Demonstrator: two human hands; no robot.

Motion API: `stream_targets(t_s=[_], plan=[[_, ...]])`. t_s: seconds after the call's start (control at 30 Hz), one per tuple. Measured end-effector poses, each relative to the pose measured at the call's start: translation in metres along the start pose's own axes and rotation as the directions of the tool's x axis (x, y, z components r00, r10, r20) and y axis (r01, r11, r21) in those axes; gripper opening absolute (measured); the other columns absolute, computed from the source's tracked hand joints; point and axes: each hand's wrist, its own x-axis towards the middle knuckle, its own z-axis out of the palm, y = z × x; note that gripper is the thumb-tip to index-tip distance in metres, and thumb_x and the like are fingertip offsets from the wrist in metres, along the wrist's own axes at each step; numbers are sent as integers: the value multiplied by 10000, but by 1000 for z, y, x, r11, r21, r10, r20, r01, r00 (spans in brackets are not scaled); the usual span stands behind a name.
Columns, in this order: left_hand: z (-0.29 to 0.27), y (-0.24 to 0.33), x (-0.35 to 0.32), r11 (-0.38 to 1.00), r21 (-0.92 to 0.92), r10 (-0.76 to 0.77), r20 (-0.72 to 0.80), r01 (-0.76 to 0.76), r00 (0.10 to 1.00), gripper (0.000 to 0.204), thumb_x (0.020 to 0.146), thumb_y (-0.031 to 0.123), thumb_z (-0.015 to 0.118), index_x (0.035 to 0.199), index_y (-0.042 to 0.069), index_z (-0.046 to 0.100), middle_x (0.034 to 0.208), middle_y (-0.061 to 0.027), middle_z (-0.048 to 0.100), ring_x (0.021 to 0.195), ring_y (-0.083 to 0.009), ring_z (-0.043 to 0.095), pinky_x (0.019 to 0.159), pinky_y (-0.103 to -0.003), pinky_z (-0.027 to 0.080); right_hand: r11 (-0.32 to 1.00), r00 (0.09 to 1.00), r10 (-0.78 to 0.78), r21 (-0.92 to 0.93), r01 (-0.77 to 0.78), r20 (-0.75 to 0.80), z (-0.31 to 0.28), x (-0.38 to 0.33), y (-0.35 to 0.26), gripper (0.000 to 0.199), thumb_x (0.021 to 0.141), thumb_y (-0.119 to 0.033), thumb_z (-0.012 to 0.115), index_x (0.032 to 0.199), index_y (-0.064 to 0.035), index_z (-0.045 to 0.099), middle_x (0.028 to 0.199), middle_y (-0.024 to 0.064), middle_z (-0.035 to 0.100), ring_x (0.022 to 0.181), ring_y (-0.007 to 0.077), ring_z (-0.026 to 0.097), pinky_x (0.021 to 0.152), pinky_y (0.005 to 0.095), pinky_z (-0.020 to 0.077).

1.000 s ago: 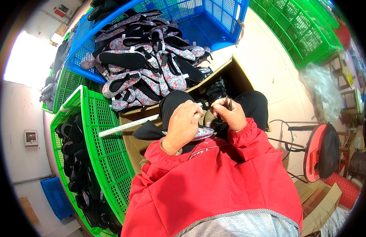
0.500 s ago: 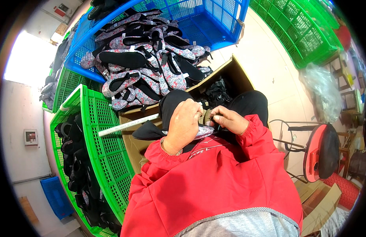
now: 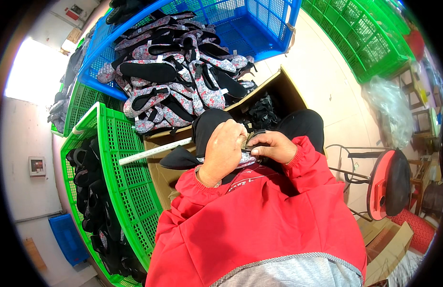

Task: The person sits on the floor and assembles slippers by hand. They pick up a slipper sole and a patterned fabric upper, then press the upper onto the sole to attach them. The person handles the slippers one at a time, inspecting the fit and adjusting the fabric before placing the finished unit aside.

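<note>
Across my lap lies a floral cloth shoe (image 3: 246, 159) like those in the pile, mostly covered by my hands. A black pointed piece (image 3: 177, 159), apparently its sole end, sticks out to the left. My left hand (image 3: 224, 150) is closed at the shoe's upper edge, its fingertips bent down out of sight. Close beside it, my right hand (image 3: 275, 147) pinches a dark strip at the shoe's edge, thumb against fingers. A small olive-brown patch shows between the two hands; I cannot tell what it is.
A blue crate (image 3: 252, 40) holds a heap of floral shoes (image 3: 159, 71). An open cardboard box (image 3: 290, 86) with black pieces stands beyond my knees. At left is a green crate (image 3: 128, 177) of dark shoes, with a white rod (image 3: 154, 151) beside it. A round stool (image 3: 381, 184) stands right.
My right hand has shifted slightly left and its fingers have straightened over the dark strip. The left hand has barely moved and stays at the shoe.
</note>
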Motion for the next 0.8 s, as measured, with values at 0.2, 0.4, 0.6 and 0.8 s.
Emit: stream_targets(t_s=[0.2,0.4,0.6,0.8], plan=[[-1,0,1,1000,-3,-10,12,10,1000,47,814,2,580,806,21,538,791,-129,524,793,-341,542,729,-413,430,1000,1000,12,19,-11,-8,2,2,-1,192,871,-141,722,1034,-40,708,901,58,684,838,148,628,759,292,499],[-1,-3,1,1000,5,7,-2,-7,1000,42,812,2,581,807,19,543,789,-132,530,788,-342,547,727,-410,435,1000,1000,-11,24,11,-17,2,4,0,174,866,-126,725,1012,-33,711,871,43,692,809,128,626,743,282,503],[0,-5,1,1000,-18,-15,-21,14,1000,29,813,0,583,827,15,563,798,-133,545,784,-337,558,722,-403,446,985,995,54,169,-40,-79,4,3,6,159,861,-78,728,1009,-25,703,895,29,691,819,102,624,733,259,509],[5,-11,4,988,-90,-136,-82,128,987,23,866,11,603,886,11,612,819,-90,584,721,-216,583,662,-324,462,946,994,7,323,30,-112,20,-14,28,419,790,-67,802,1164,-20,618,909,-20,624,799,46,571,719,211,477]])
